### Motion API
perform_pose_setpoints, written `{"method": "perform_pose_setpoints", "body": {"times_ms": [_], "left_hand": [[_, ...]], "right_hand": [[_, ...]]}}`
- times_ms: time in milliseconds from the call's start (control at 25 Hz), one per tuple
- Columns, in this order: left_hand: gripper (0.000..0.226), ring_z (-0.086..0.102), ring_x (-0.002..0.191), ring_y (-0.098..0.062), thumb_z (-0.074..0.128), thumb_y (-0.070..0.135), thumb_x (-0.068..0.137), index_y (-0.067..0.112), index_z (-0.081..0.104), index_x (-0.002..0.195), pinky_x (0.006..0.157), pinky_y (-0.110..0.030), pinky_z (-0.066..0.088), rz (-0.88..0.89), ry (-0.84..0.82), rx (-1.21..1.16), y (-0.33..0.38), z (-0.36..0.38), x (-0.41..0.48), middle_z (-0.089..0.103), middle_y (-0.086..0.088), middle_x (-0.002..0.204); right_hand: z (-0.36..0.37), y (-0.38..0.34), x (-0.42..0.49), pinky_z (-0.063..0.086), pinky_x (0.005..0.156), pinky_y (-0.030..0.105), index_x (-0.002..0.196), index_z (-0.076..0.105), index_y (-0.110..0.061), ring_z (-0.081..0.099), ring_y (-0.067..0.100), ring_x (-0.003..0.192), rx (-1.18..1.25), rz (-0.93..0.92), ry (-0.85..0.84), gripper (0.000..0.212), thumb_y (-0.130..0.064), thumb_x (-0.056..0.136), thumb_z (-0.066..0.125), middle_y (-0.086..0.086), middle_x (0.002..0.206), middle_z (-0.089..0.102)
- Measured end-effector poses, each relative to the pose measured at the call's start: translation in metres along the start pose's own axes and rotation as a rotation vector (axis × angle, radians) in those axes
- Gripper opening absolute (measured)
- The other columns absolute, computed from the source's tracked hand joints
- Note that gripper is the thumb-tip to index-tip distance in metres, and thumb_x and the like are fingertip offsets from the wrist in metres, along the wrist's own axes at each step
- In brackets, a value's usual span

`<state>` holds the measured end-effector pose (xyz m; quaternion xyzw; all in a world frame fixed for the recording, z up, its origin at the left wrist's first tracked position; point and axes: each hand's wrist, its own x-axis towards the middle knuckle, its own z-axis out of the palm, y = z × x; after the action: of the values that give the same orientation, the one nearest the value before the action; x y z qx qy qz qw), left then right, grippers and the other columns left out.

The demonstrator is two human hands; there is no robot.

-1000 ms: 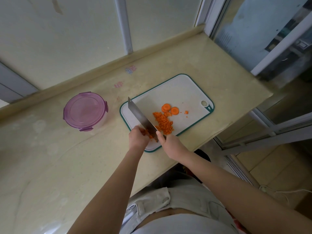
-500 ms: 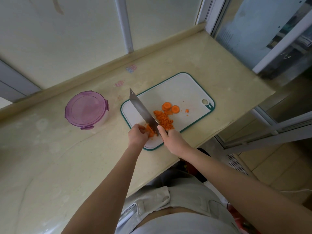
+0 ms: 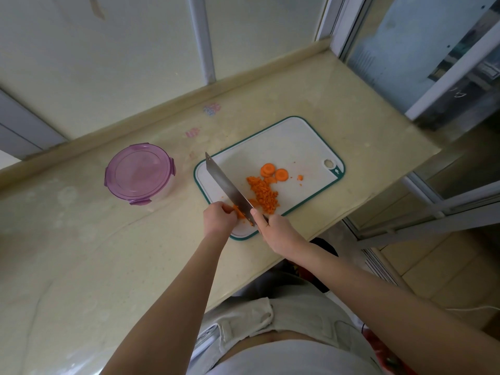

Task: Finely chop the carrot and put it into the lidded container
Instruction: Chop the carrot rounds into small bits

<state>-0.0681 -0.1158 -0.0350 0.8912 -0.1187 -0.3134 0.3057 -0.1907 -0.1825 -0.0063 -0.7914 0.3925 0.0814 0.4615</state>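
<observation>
Right hand (image 3: 278,231) grips knife (image 3: 227,185), blade pointing away-left; left hand (image 3: 219,217) pinches carrot piece (image 3: 238,211)

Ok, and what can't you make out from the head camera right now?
Head view only:
- The handle of the knife: hidden inside the right hand.
- The carrot piece being cut: mostly covered by the left hand and the knife, so what remains is unclear.
- Inside of the container: its tinted purple lid hides it.
- Near corner of the cutting board: behind both hands.
</observation>
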Motion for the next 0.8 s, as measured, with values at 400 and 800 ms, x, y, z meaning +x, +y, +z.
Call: {"method": "perform_pose_setpoints", "body": {"times_ms": [400, 800], "left_hand": [[0.017, 0.055, 0.073, -0.018, 0.055, 0.007, 0.081, 0.006, 0.070, 0.087, 0.061, -0.024, 0.042, -0.088, -0.062, 0.036, 0.007, -0.003, 0.003, 0.063, -0.006, 0.084], [0.015, 0.052, 0.066, -0.017, 0.053, 0.006, 0.079, 0.012, 0.067, 0.076, 0.044, -0.019, 0.034, -0.073, -0.119, 0.104, 0.010, -0.008, 0.004, 0.059, -0.005, 0.075]], "right_hand": [[0.003, -0.008, -0.007, 0.036, 0.058, 0.029, 0.062, 0.038, -0.018, 0.040, 0.011, 0.055, -0.019, 0.024, -0.073, 0.049, -0.048, 0.099, 0.028, 0.002, 0.063, 0.044], [0.011, -0.008, 0.002, 0.036, 0.055, 0.024, 0.065, 0.037, -0.023, 0.043, 0.012, 0.058, -0.053, 0.007, -0.052, 0.044, -0.050, 0.099, 0.028, 0.000, 0.066, 0.046]]}}
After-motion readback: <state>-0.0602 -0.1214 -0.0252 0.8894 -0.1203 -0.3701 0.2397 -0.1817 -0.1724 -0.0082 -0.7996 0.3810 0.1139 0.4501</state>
